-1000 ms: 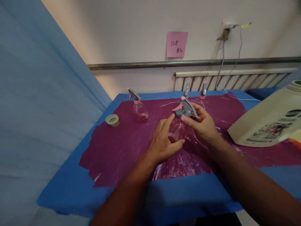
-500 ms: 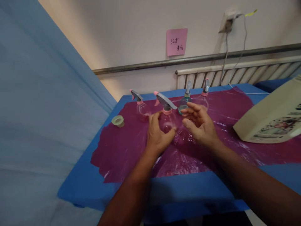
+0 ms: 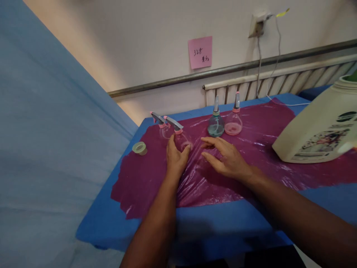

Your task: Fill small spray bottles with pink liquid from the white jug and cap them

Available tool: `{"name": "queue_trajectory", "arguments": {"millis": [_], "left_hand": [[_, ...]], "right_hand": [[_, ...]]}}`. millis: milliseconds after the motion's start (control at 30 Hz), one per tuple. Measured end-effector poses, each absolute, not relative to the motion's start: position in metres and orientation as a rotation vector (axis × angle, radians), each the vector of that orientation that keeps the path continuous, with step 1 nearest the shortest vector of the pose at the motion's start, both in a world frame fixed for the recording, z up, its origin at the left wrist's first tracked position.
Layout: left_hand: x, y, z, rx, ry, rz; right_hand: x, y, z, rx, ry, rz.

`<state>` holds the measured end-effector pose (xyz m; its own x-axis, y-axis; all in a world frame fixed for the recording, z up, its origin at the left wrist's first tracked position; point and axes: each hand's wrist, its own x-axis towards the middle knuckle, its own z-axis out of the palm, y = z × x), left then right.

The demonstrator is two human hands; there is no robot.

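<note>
My left hand is wrapped around a clear spray bottle with a pink collar and grey trigger head. Just behind it, to the left, stands a similar pink-collared spray bottle, partly hidden. My right hand hovers over the plastic sheet with fingers apart and nothing in them. Beyond that hand are a teal spray bottle and another pink spray bottle, both with some liquid low inside. A pale green cap lies left of my left hand.
A large cream jug stands on the right. A magenta plastic sheet covers much of the blue table. A blue curtain hangs at left. Behind are a metal rail, a radiator and a wall socket with cords.
My left hand has moved the spray bottle left, close to the one behind it. My right hand has drawn slightly left and stays open. The view has shifted a little.
</note>
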<state>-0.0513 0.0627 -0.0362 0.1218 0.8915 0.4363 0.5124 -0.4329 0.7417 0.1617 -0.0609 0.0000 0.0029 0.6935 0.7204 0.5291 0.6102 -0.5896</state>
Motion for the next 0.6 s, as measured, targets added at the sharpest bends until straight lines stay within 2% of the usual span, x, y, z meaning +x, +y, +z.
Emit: {"name": "queue_trajectory", "arguments": {"millis": [367, 600], "left_hand": [[-0.052, 0.067, -0.046, 2.112, 1.296, 1.223], [-0.048, 0.053, -0.030, 2.027, 1.543, 1.324]], "right_hand": [[0.162, -0.054, -0.017, -1.082, -1.768, 0.253], [0.166, -0.051, -0.012, -1.114, -1.674, 0.236]]}}
